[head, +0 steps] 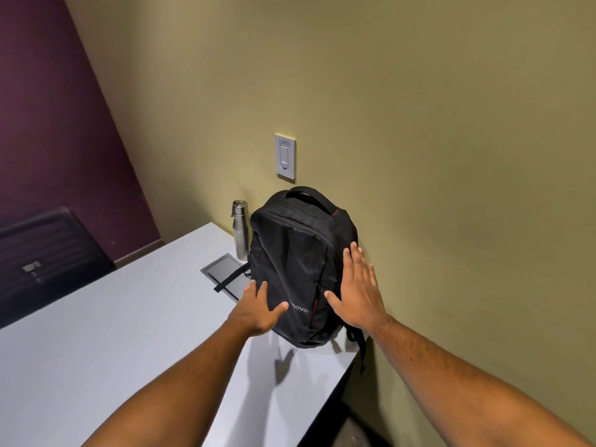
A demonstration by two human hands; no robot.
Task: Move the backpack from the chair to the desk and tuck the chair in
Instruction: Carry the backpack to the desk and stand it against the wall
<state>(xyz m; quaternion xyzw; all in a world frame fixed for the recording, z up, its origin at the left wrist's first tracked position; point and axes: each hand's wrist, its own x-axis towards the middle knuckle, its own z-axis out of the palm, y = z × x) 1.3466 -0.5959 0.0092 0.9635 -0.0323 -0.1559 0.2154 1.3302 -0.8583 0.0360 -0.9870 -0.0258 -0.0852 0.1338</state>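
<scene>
A black backpack with red trim stands upright on the grey desk, leaning against the olive wall near the desk's right end. My left hand rests with spread fingers on its lower left front. On the bag's right side lies my right hand, flat and open. Neither hand grips the bag. One strap hangs off the desk's right edge. The only chair in view is a dark one at the far side of the desk, on the left.
A steel water bottle stands just left of the backpack by the wall. A dark panel is set into the desktop under a loose strap. A wall switch plate sits above the bag.
</scene>
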